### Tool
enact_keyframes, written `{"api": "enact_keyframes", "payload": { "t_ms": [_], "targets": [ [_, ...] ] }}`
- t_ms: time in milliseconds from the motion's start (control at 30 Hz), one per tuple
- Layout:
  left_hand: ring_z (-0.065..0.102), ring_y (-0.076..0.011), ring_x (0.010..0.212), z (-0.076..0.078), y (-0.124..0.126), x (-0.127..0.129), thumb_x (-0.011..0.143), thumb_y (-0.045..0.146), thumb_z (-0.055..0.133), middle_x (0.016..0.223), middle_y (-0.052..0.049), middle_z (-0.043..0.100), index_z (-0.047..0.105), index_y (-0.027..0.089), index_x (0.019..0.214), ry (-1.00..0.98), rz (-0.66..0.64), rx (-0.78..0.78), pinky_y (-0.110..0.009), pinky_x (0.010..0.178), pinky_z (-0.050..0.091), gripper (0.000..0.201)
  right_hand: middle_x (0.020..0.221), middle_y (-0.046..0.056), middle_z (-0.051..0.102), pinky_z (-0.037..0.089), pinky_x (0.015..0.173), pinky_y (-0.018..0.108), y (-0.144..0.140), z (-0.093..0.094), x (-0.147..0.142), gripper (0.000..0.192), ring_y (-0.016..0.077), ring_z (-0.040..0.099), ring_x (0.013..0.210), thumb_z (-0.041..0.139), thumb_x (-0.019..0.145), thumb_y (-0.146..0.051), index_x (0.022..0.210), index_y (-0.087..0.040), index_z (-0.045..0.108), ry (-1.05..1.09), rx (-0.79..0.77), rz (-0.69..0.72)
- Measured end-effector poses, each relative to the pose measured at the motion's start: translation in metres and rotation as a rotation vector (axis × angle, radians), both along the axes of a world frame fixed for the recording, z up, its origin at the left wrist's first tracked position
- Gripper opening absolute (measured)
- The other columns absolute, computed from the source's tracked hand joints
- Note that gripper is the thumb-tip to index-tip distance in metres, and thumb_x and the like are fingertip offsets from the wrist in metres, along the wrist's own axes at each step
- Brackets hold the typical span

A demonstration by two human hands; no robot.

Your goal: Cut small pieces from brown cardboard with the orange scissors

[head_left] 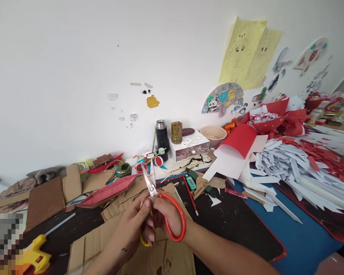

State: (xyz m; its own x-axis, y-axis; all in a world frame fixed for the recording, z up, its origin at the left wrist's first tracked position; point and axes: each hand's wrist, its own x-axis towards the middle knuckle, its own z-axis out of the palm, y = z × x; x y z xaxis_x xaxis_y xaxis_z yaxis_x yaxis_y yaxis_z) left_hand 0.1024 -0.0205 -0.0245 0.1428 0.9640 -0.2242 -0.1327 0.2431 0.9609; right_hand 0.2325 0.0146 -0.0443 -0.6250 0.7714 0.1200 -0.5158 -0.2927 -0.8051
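Observation:
A pair of scissors (152,189) with a red handle loop points up and away, its blades slightly apart. My right hand (169,214) grips it, the red loop passing around the base of the thumb. A curved yellow part (144,241), possibly the other loop, shows below the fingers. My left hand (137,215) meets the right just below the scissors' pivot, thumb and fingers pressed together; whatever they pinch is hidden. Beneath both hands lie pieces of brown cardboard (163,254). Beyond the left hand rests a pink padded, boat-shaped piece (109,193).
A yellow glue gun (38,254) lies at lower left. Behind stand a black flask (161,135), a white box (189,147) and open paint jars (124,169). A red pencil (191,195) lies right of the hands. White paper strips (286,164) pile up at right.

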Motion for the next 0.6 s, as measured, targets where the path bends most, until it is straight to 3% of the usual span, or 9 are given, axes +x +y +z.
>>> {"api": "enact_keyframes", "payload": {
  "t_ms": [167, 300, 600],
  "targets": [
    [0.058, -0.0107, 0.038, -0.003, 0.001, -0.002, 0.067, 0.085, 0.087, 0.066, 0.005, 0.066, 0.067, 0.020, 0.123, 0.094, -0.052, 0.048, -0.018, 0.032, 0.048, 0.088, 0.061, -0.007, 0.054, 0.046, 0.045, 0.026, -0.010, 0.005, 0.000, 0.044, 0.0130, 0.053, 0.042, 0.071, 0.092, -0.060, 0.103, -0.018, 0.062, -0.063, 0.025, -0.056],
    [0.059, -0.0127, 0.034, -0.008, 0.004, 0.000, 0.073, 0.083, 0.083, 0.057, 0.007, 0.061, 0.066, 0.020, 0.125, 0.145, -0.012, -0.014, -0.018, 0.029, 0.045, 0.083, 0.066, -0.006, 0.054, 0.050, 0.051, 0.027, -0.009, 0.004, -0.003, 0.044, 0.0149, 0.057, 0.052, 0.072, 0.089, -0.059, 0.105, -0.020, 0.061, -0.038, -0.004, -0.055],
    [0.057, -0.0142, 0.030, -0.013, 0.002, 0.007, 0.069, 0.083, 0.082, 0.049, 0.009, 0.057, 0.067, 0.018, 0.126, 0.164, 0.101, -0.042, -0.016, 0.026, 0.038, 0.088, 0.072, -0.003, 0.056, 0.053, 0.056, 0.030, -0.010, 0.006, -0.004, 0.047, 0.0178, 0.060, 0.062, 0.072, 0.084, -0.063, 0.104, -0.021, 0.060, -0.067, -0.026, -0.072]
  ]
}}
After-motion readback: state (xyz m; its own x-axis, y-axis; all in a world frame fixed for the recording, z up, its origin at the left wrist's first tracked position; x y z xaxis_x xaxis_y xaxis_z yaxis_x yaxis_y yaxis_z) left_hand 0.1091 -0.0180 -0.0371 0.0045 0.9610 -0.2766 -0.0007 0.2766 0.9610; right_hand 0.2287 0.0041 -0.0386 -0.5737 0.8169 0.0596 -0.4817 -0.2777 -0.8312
